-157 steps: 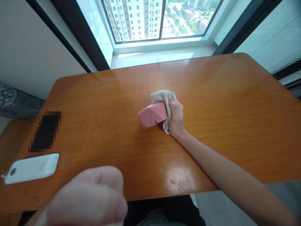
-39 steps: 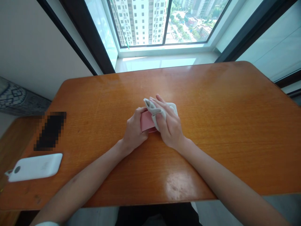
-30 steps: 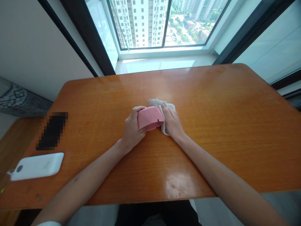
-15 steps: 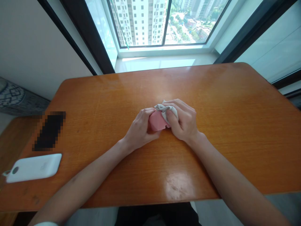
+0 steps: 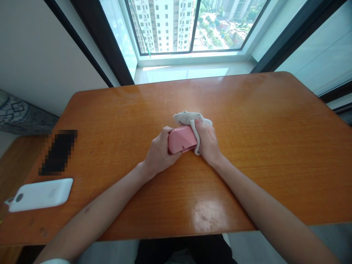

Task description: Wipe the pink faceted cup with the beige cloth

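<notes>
**Item 1:** pink faceted plastic case, a closed, angular shell with a small dark slot along its lower edge. It is held just above the middle of the orange wood-grain worktop, tilted with its long side running slightly uphill to the right. Its contents, if any, cannot be seen.

**Item 2:** left hand, at the left end of the case. Its fingers are curled over the top, firmly grasping the case.

**Item 3:** grey-beige cloth, crumpled and bunched against the right end of the case, touching it.

**Item 4:** right hand, just right of the case. Its fingers clench the cloth and press it to the case.

**Surroundings:** the far edge of the worktop lies well beyond the case, below a tall glazed window. The near edge lies closer, under both forearms. Wide stretches of wood extend right and left of the case. Well left of the case sit a pixelated black oblong object and, nearer the person, a white rounded slab-shaped device. Neither touches the case. A glossy worn patch marks the wood nearer the person, below the case.
</notes>
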The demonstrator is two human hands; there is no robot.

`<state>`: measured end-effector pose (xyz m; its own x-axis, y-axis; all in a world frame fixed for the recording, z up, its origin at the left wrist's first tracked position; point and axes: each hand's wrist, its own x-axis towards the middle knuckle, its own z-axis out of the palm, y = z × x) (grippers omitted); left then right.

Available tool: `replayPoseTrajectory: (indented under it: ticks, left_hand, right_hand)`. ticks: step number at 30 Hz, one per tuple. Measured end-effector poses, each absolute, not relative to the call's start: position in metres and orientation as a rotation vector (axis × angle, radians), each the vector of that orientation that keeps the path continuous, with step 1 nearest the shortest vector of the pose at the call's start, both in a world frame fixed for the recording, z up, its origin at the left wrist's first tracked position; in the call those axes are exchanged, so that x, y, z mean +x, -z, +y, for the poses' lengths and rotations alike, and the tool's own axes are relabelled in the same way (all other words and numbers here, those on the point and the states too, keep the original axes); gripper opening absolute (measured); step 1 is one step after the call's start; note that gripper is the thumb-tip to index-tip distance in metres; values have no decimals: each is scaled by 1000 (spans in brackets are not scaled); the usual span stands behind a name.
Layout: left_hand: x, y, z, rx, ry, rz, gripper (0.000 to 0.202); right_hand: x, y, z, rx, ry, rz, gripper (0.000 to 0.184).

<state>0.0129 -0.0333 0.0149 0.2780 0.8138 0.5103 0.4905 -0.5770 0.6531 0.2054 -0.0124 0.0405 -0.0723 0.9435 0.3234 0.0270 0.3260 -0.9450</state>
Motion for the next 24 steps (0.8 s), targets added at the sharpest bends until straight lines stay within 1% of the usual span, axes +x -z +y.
replayPoseTrajectory:
  ticks: [3, 6, 8, 10, 12, 15, 17, 19, 22, 24]
  left_hand:
    - [12, -15, -32, 2166, -1190, 1224, 46]
    - [11, -15, -32, 2179, -1182, 1234, 49]
    - [11, -15, -33, 2209, -1185, 1212, 53]
    - [11, -15, -35, 2220, -1196, 1196, 56]
    - [12, -15, -36, 2191, -1201, 1203, 56]
    - [13, -14, -37, 2125, -1173, 1238, 55]
    - [13, -14, -37, 2122, -1157, 1274, 58]
    - [13, -14, -36, 2152, -1160, 1316, 62]
    - [14, -14, -35, 2166, -1190, 1369, 61]
    - [14, -14, -34, 2145, -1204, 1404, 59]
  right_hand:
    - [207, -32, -5, -1011, -1083, -1324, 51]
    - [208, -33, -10, -1090, -1004, -1376, 52]
    - [208, -39, -19, -1075, -813, -1514, 47]
    - [208, -47, -28, -998, -545, -1718, 42]
    - [209, -53, -35, -919, -323, -1896, 41]
    - [209, -56, -38, -841, -199, -2027, 44]
    - [209, -52, -35, -845, -237, -2005, 44]
    - [210, -45, -29, -933, -363, -1879, 44]
    - [212, -34, -19, -1150, -623, -1625, 52]
    - [212, -31, -17, -1221, -674, -1562, 55]
